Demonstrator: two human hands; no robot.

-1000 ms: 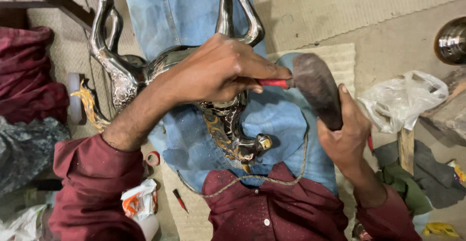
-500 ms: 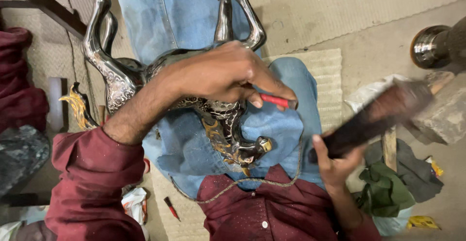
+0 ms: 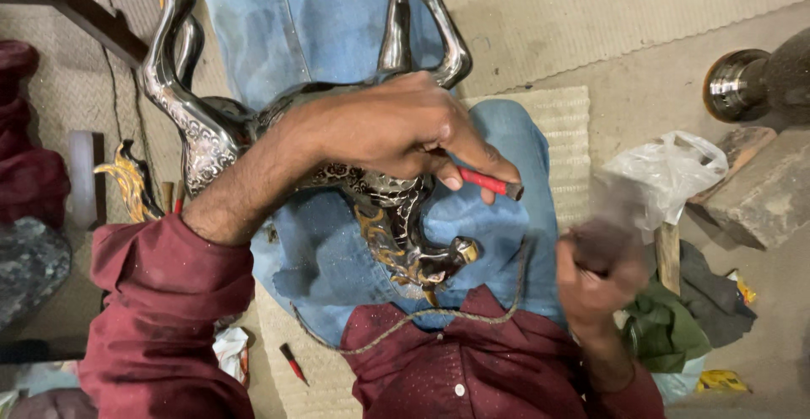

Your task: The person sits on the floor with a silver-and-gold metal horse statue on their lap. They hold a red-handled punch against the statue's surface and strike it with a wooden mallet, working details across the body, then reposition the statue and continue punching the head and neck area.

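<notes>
On the left side of your lap, the metal horse figure (image 3: 211, 132) lies across your jeans (image 3: 321, 39), its shiny legs going up toward the far edge of the lap. It rests there because the thighs make a soft cradle, so it does not roll.

Your left hand (image 3: 388, 132) presses down on the body of the figure to keep it steady. The fingers are closed around a small chisel with a red handle (image 3: 489, 183), and its dark tip points to the right, past the edge of the knee, just above the figure.

More to the right, your right hand (image 3: 599, 275) is closed around a dark hammer (image 3: 612, 233). It is blurred, so I cannot tell its exact shape. It is held beside the lap, apart from the chisel.

On the floor at the right lie a white plastic bag (image 3: 666, 174) and a stone block (image 3: 759, 191).
</notes>
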